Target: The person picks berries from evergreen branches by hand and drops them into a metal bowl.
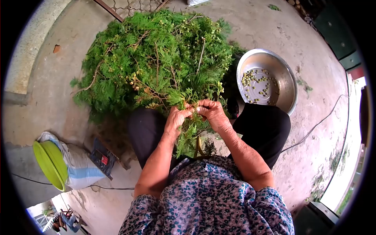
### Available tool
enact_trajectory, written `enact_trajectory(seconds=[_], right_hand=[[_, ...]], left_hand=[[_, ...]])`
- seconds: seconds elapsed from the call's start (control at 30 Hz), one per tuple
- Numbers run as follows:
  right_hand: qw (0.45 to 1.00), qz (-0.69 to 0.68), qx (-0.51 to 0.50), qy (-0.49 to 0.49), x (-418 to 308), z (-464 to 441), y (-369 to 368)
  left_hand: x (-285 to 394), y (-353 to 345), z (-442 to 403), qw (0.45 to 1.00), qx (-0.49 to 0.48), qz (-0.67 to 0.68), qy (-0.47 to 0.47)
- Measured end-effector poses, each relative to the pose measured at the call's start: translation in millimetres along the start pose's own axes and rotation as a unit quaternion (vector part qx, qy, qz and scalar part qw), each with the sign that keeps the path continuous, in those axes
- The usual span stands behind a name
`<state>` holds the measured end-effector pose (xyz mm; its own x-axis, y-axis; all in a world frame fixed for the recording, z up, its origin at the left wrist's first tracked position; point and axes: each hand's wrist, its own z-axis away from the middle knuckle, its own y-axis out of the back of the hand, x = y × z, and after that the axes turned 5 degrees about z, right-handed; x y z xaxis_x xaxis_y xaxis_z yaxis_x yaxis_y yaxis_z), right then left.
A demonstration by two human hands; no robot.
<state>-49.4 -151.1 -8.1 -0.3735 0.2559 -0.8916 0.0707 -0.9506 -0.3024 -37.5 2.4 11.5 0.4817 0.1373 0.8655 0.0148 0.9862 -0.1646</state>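
Between my knees, my left hand (pixel 177 117) is closed on a green conifer sprig (pixel 188 133) with flat, scaly foliage. My right hand (pixel 212 112) meets it there, thumb and fingers pinched at the same sprig; whether a small cone is between those fingertips is hidden. Just beyond both hands rises a big heap of cut conifer branches (pixel 156 58), dotted with small pale green cones and brown twigs. To the right of the heap, a metal basin (pixel 288 84) holds several small round green cones on its bottom.
At left, a lime-green plastic basin (pixel 49 164) leans against a white and blue sack (pixel 80 162). A dark cable (pixel 313 127) runs over the concrete floor (pixel 313 66) at right. Loose green bits (pixel 303 84) lie beyond the metal basin. Dark metal panels (pixel 337 31) stand at upper right.
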Motion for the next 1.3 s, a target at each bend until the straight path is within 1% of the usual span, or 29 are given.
enact_trajectory(seconds=[0.03,0.1,0.13,0.17,0.23,0.27,0.3,0.33,0.37,0.4,0.43,0.47,0.5,0.53,0.57,0.6,0.63,0.67,0.7,0.77,0.83,0.9,0.97,1.0,1.03,1.1,1.17,1.23,1.3], right_hand=[[1.0,-0.002,0.001,-0.001,-1.9,1.9,-5.9],[0.987,-0.132,0.083,-0.043,-2.9,3.1,-16.8],[0.98,-0.159,0.105,-0.05,-2.7,2.1,-21.1],[0.98,-0.16,0.105,-0.051,-4.8,1.8,-25.9],[0.962,-0.18,0.194,-0.062,-15.0,3.0,-33.7],[0.955,-0.192,0.22,-0.054,-16.0,-1.6,-21.0],[0.948,-0.196,0.25,-0.005,-14.2,-10.5,2.7],[0.943,-0.199,0.267,0.023,-13.6,-17.6,30.4],[0.93,-0.21,0.301,0.014,-27.7,-15.1,42.7],[0.934,-0.208,0.288,0.037,-36.1,-12.0,57.9],[0.924,-0.223,0.307,0.047,-37.6,-11.6,75.1],[0.922,-0.231,0.297,0.086,-26.4,-18.1,106.5],[0.9,-0.265,0.322,0.123,-27.8,-18.5,124.3],[0.93,-0.035,0.344,0.123,-16.4,-15.8,158.9],[0.917,-0.048,0.377,0.118,-18.5,-16.0,171.0],[0.903,-0.061,0.41,0.114,-20.9,-16.2,183.0],[0.834,-0.314,0.443,0.102,-33.6,-14.7,181.9],[0.848,-0.327,0.399,0.122,-26.1,-13.1,198.9],[0.847,-0.329,0.398,0.123,-28.1,-10.9,196.1],[0.856,-0.238,0.453,0.077,-32.0,-6.2,188.2],[0.863,-0.285,0.408,0.089,-26.0,-6.7,173.9],[0.924,-0.243,0.264,0.129,-17.0,-5.0,150.7],[0.935,-0.232,0.251,0.089,-42.1,-0.3,99.0],[0.933,-0.228,0.25,0.124,-42.1,-4.5,88.9],[0.929,-0.162,0.281,0.176,-52.6,-5.3,74.5],[0.937,0.023,0.257,0.236,-84.2,1.6,47.8],[0.969,0.096,0.099,0.205,-106.8,5.2,17.7],[0.971,0.196,0.009,0.139,-110.3,-1.9,-7.1],[0.943,0.296,-0.034,0.15,-97.3,-19.6,-14.3]], left_hand=[[-0.3,-1.4,-1.0,1.0,0.0,-0.001,0.002],[-0.5,-3.8,-3.5,0.998,-0.008,0.036,-0.047],[-1.2,-3.9,-4.0,0.998,-0.015,0.047,-0.046],[-0.8,-4.7,-3.8,0.998,-0.015,0.047,-0.045],[4.4,-8.6,0.0,0.991,-0.022,0.091,-0.1],[8.2,-7.7,8.8,0.981,-0.022,0.116,-0.154],[-6.8,16.3,-12.5,0.993,-0.021,0.077,-0.082],[1.3,24.1,-10.5,0.997,-0.01,0.043,-0.061],[8.1,28.8,-8.1,0.999,0.001,0.008,-0.039],[0.0,35.1,-16.2,0.981,-0.094,0.083,-0.15],[0.0,38.0,-18.1,0.973,-0.102,0.139,-0.154],[1.5,45.3,-26.6,0.969,-0.126,0.154,-0.15],[2.4,50.9,-32.8,0.963,-0.149,0.169,-0.146],[7.1,45.5,-28.3,0.974,-0.084,0.177,-0.112],[9.8,46.2,-30.3,0.974,-0.085,0.177,-0.114],[14.4,48.0,-34.1,0.96,-0.132,0.221,-0.11],[21.3,45.9,-32.8,0.943,-0.177,0.263,-0.103],[28.0,44.7,-28.1,0.953,-0.162,0.229,-0.114],[31.7,43.0,-28.3,0.953,-0.162,0.227,-0.115],[40.5,39.0,-31.7,0.894,-0.225,0.347,-0.173],[55.5,31.0,-21.9,0.914,-0.181,0.31,-0.187],[56.4,36.8,-33.3,0.887,-0.265,0.335,-0.177],[56.5,43.8,-44.4,0.851,-0.351,0.365,-0.139],[59.4,35.9,-35.8,0.864,-0.328,0.332,-0.187],[59.8,36.1,-35.1,0.868,-0.323,0.325,-0.193],[60.8,36.3,-34.6,0.871,-0.317,0.318,-0.198],[61.1,34.7,-34.6,0.862,-0.336,0.346,-0.154],[58.4,33.3,-39.5,0.863,-0.34,0.333,-0.169],[55.1,37.6,-41.7,0.907,-0.283,0.275,-0.148]])
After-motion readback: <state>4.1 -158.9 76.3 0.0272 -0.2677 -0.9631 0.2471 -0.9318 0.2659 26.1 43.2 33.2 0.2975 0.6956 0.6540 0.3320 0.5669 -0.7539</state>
